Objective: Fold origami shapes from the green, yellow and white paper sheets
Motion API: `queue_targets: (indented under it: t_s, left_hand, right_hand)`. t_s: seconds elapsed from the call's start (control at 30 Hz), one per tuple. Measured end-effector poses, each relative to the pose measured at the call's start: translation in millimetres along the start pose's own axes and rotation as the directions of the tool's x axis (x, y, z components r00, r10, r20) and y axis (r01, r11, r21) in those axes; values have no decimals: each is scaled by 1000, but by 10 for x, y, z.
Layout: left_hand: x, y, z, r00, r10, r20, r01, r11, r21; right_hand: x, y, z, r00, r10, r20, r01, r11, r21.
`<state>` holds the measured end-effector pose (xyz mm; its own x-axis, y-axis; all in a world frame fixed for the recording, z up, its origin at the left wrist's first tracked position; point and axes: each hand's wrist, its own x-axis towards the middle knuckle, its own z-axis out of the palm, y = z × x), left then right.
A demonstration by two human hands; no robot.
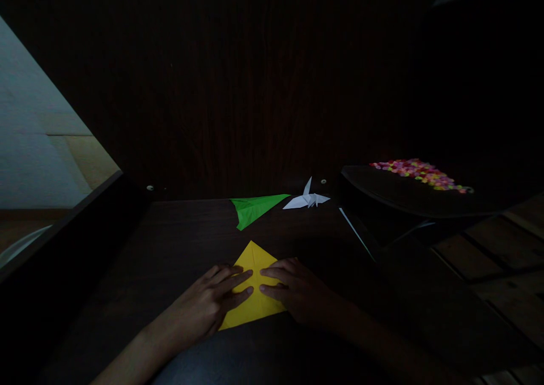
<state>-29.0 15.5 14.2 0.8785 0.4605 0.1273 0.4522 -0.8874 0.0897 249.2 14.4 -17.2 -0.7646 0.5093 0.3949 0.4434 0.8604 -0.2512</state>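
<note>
The folded sheet (254,286) lies on the table (170,249), near its front edge. The left hand (212,304) lies on its left part, the right hand (293,289) on its right. Behind it lies a paper plane (255,208); right of that plane, a paper crane (306,199). Far right of the sheet, a tray (382,189) holds small pieces (420,174).

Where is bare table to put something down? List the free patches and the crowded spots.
Free: the dark table left of the yellow paper, below the green folded paper; also right of the right hand. Crowded: the middle, where left hand and right hand press the yellow paper, and the back by the white paper crane.
</note>
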Motion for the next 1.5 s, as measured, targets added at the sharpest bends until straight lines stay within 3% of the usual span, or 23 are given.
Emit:
queue_targets:
  t_s: [0.13,0.53,1.0,1.27,1.5]
  left_hand:
    - [9,-8,-47,1000,-7,-23,7,1000,-30]
    - [-63,-93,-122,997,-27,-77,18,993,-114]
    - [-91,-123,-208,995,-85,-56,71,974,-217]
    - [-97,-136,-259,989,-86,-116,52,962,-269]
    - [-106,-100,-326,991,-124,-54,104,953,-284]
  right_hand:
    - [-4,31,-83,999,-35,-18,36,998,53]
    - [-32,152,-214,996,18,-83,-7,993,120]
    - [-30,228,-429,993,98,-63,-84,978,191]
    - [-68,306,-404,991,105,-79,-94,986,135]
    - [-54,333,-337,990,109,-92,-100,990,95]
